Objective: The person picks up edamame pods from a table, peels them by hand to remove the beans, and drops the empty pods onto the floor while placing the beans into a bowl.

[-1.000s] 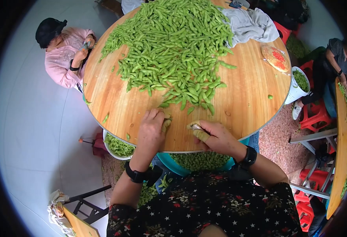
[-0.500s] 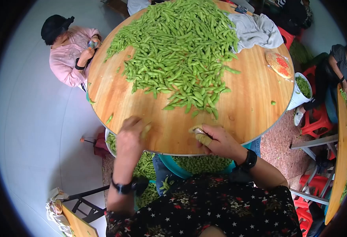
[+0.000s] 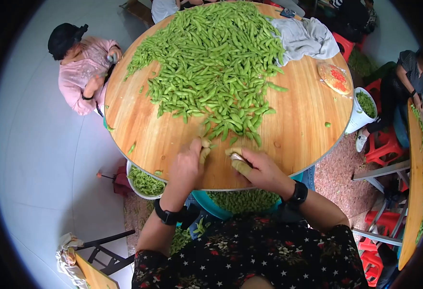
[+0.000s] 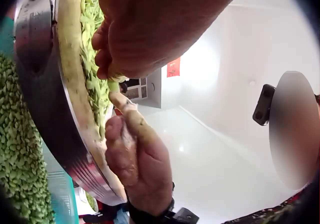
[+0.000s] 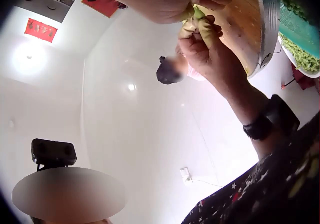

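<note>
A: Head view, change?
B: Left hand [image 3: 186,164], toward seven o'clock half a second ago, is back near six on the round pale-brown wooden counter [image 3: 298,115]. Heap of green pods [image 3: 216,72] at twelve. Right hand [image 3: 264,169] grips small shiny silver piece [image 3: 237,157].
A: Left wrist?
B: Slim green pod [image 4: 114,85] between the hands.
A: Right wrist?
B: Left fingers pinch that pod. Judgement: single-pod handling under way again.

High downward head view, close wrist views, common table [image 3: 298,115]
</note>
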A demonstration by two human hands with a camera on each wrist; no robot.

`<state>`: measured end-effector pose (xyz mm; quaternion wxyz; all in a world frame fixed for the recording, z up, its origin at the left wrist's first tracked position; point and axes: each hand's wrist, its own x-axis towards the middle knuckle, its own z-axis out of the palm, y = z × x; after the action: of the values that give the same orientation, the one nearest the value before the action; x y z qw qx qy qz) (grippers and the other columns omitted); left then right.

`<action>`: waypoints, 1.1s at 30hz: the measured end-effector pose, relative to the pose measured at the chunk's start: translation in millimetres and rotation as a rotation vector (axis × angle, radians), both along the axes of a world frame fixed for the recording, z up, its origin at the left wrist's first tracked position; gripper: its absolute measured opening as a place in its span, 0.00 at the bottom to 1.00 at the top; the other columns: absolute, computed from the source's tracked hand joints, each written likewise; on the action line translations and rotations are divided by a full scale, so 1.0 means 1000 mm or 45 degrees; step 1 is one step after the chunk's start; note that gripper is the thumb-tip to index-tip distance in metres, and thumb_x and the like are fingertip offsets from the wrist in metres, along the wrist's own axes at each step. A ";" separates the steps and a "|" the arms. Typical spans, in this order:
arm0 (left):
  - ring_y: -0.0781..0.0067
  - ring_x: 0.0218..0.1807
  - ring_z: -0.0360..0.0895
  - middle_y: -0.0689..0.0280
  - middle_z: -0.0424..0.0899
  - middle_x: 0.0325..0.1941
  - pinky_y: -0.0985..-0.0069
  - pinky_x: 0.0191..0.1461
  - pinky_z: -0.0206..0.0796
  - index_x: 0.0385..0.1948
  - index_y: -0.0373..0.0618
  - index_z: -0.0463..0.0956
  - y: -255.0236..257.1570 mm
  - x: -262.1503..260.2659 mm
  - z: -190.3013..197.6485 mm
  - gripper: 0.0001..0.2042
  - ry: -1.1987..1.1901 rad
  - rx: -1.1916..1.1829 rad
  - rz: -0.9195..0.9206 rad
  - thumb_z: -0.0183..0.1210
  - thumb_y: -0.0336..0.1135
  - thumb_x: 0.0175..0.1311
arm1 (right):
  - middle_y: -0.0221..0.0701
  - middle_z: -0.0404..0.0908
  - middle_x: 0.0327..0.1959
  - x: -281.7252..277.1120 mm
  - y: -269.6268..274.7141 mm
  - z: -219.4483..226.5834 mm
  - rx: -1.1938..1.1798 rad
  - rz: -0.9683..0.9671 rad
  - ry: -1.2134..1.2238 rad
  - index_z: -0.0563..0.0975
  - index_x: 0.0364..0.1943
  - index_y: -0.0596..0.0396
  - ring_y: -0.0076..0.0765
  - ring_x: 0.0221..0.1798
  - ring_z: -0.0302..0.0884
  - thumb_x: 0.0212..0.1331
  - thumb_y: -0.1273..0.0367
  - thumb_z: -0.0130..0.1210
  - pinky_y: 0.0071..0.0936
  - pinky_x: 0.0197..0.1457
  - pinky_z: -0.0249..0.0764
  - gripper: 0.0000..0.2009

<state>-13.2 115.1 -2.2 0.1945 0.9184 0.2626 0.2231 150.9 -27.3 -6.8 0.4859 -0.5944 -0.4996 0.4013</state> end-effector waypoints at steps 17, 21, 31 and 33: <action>0.50 0.35 0.76 0.54 0.77 0.29 0.62 0.37 0.69 0.30 0.35 0.76 -0.031 -0.009 0.027 0.04 -0.022 0.008 -0.286 0.60 0.22 0.52 | 0.43 0.77 0.30 0.003 -0.003 0.011 0.281 0.191 -0.496 0.71 0.45 0.57 0.56 0.33 0.77 0.60 0.71 0.52 0.40 0.34 0.72 0.11; 0.48 0.36 0.74 0.53 0.75 0.29 0.59 0.38 0.68 0.31 0.36 0.75 -0.039 -0.015 0.032 0.08 0.074 -0.114 -0.362 0.56 0.18 0.48 | 0.49 0.76 0.29 0.000 -0.010 0.027 0.196 0.350 -0.805 0.68 0.39 0.58 0.60 0.34 0.76 0.55 0.76 0.48 0.47 0.34 0.71 0.08; 0.55 0.31 0.72 0.58 0.73 0.27 0.65 0.34 0.67 0.28 0.37 0.73 -0.041 -0.009 0.022 0.09 -0.142 0.091 -0.423 0.57 0.18 0.41 | 0.25 0.74 0.20 0.013 0.003 0.026 -0.584 0.378 0.765 0.72 0.36 0.51 0.17 0.14 0.67 0.69 0.60 0.46 0.18 0.13 0.58 0.10; 0.56 0.33 0.74 0.58 0.75 0.30 0.66 0.35 0.68 0.26 0.39 0.73 -0.044 -0.008 0.024 0.10 -0.076 0.313 -0.363 0.60 0.19 0.38 | 0.26 0.74 0.21 0.006 0.003 0.026 -0.568 0.275 0.706 0.72 0.38 0.51 0.18 0.14 0.67 0.69 0.61 0.47 0.18 0.13 0.59 0.09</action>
<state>-20.8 71.3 22.0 0.1180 0.9561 0.0948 0.2510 157.4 -24.5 19.4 0.4161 -0.4984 -0.3090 0.6950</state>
